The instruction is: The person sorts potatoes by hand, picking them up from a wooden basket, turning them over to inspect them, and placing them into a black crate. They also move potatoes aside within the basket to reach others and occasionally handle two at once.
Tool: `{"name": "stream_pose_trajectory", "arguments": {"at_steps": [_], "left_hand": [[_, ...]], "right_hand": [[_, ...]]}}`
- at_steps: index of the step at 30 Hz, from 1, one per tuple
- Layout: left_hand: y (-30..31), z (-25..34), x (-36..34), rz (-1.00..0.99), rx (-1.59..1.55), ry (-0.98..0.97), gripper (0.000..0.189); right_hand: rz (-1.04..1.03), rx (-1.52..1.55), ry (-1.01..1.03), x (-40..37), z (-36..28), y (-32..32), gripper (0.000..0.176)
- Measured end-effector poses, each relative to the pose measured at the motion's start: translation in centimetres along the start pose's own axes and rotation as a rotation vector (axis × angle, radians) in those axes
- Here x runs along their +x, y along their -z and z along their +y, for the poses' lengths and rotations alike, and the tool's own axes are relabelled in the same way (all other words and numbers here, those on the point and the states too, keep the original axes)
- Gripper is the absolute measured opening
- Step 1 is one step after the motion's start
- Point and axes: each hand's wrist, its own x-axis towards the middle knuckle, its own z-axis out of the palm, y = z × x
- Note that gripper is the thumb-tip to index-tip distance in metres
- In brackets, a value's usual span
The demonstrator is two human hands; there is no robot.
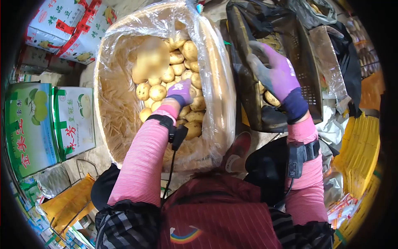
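Pale yellow potatoes (168,74) fill the right part of a box (108,120) lined with clear plastic. My left hand (182,90), in a purple glove, is down among them, touching or very near several. Its fingers are mostly hidden, so I cannot see whether it grips one. My right hand (275,72), in a purple glove with grey fingers, hovers over a black crate (311,79), thumb and fingers apart with nothing between them. Below it in the crate lies a potato (271,98), partly covered by the hand.
Printed fruit cartons (29,124) stand at the left, with a white taped carton (68,29) behind. To the right are plastic bags (331,62) and a yellow stack (356,149). A shoe (238,151) stands between box and crate. Cables hang from both wrist straps.
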Motion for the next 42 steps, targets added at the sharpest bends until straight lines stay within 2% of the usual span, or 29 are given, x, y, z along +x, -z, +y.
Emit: {"name": "stream_pose_trajectory", "arguments": {"at_steps": [2,3,6,7,8,10,12,14,16,17,18,20,22,23,24,26,28,29,30,31,32,34,35,36,37,38,39,40,42], "left_hand": [[4.2,1.3,-2.2,-0.148,-0.243,0.195,0.075],[3.0,-0.3,-2.4,-0.006,-0.41,0.206,0.084],[9.6,1.1,-8.5,-0.179,-1.14,0.13,0.068],[10.7,1.5,-10.0,-0.15,-1.236,0.081,0.065],[12.0,2.1,-11.6,-0.118,-1.332,0.03,0.063],[15.1,3.9,-15.5,-0.073,-1.379,-0.045,0.062],[16.9,5.4,-19.0,-0.009,-1.333,-0.074,0.061],[18.8,7.6,-22.5,0.11,-1.206,-0.183,0.071],[17.9,7.1,-24.9,0.177,-1.269,-0.178,0.069],[18.2,7.4,-26.4,0.254,-1.201,-0.162,0.066],[18.6,7.7,-27.8,0.331,-1.136,-0.143,0.063],[19.0,8.2,-30.3,0.369,-1.221,-0.134,0.061],[17.9,7.6,-31.7,0.374,-1.231,-0.158,0.067],[17.2,7.3,-32.1,0.488,-1.02,-0.224,0.069],[16.8,6.9,-32.8,0.512,-1.036,-0.232,0.069],[17.3,6.8,-34.2,0.572,-0.751,-0.348,0.072],[17.3,6.3,-35.1,0.614,-0.782,-0.377,0.072],[17.0,5.8,-34.9,0.678,-0.78,-0.439,0.072],[16.8,5.4,-34.6,0.742,-0.778,-0.503,0.072],[17.0,5.4,-34.4,0.682,-0.993,-0.57,0.068],[17.1,5.2,-34.3,0.692,-1.005,-0.582,0.068],[17.4,4.8,-34.3,0.393,-1.68,-0.504,0.068],[17.5,4.9,-34.0,0.379,-1.875,-0.504,0.062],[17.2,4.7,-33.8,0.377,-1.885,-0.501,0.062],[17.1,4.3,-33.6,0.549,-1.34,-0.518,0.058],[17.2,3.8,-33.2,0.673,-0.783,-0.504,0.054],[17.3,3.2,-32.2,0.84,-0.342,-0.532,0.048],[17.8,3.3,-32.2,0.834,-0.342,-0.522,0.048],[19.0,4.4,-33.3,0.289,-1.72,-0.205,0.043]], "right_hand": [[0.033,0.154,0.052,-0.3,-1.2,-0.2,0.041],[0.044,0.161,0.052,-0.6,-1.7,-0.3,0.041],[-0.118,0.269,0.096,-1.4,-3.5,-0.7,0.038],[-0.18,0.23,0.144,-1.8,-4.0,-1.1,0.04],[-0.347,0.229,0.123,-2.3,-5.0,-0.9,0.047],[-0.378,0.188,0.274,-3.4,-6.2,-2.7,0.057],[-0.382,0.301,0.359,-4.8,-7.9,-4.4,0.067],[-0.417,0.419,0.4,-6.3,-10.7,-4.6,0.068],[-0.409,0.568,0.322,-7.3,-12.1,-5.6,0.063],[-0.422,0.566,0.309,-8.0,-13.0,-5.4,0.054],[-0.428,0.552,0.327,-8.6,-14.0,-5.4,0.054],[-0.432,0.808,0.206,-10.0,-15.8,-6.0,0.044],[-0.418,0.761,0.188,-11.0,-16.7,-6.8,0.037],[-0.302,0.792,0.17,-11.2,-16.6,-7.6,0.034],[-0.188,0.824,0.151,-11.5,-16.4,-8.2,0.031],[-0.231,0.82,0.163,-12.4,-17.9,-7.6,0.035],[-0.331,1.121,-0.131,-13.5,-19.8,-6.5,0.047],[-0.501,1.253,-0.244,-14.0,-21.3,-4.9,0.065],[-0.498,1.231,-0.231,-14.4,-21.7,-4.5,0.065],[-0.56,1.218,-0.185,-14.8,-22.0,-4.1,0.064],[-0.623,1.205,-0.143,-14.9,-22.1,-3.8,0.064],[-0.61,1.18,-0.176,-14.5,-21.7,-3.3,0.066],[-0.506,1.054,-0.032,-14.1,-21.1,-3.6,0.068],[-0.405,0.925,0.107,-13.7,-20.7,-3.8,0.071],[-0.36,0.86,0.197,-13.4,-21.3,-3.5,0.077],[-0.365,0.859,0.195,-13.0,-21.3,-3.4,0.077],[-0.364,0.825,0.235,-12.5,-21.1,-3.6,0.079],[-0.365,0.793,0.273,-11.9,-20.8,-4.0,0.081],[-0.428,0.818,0.231,-10.8,-20.2,-4.7,0.082]]}}
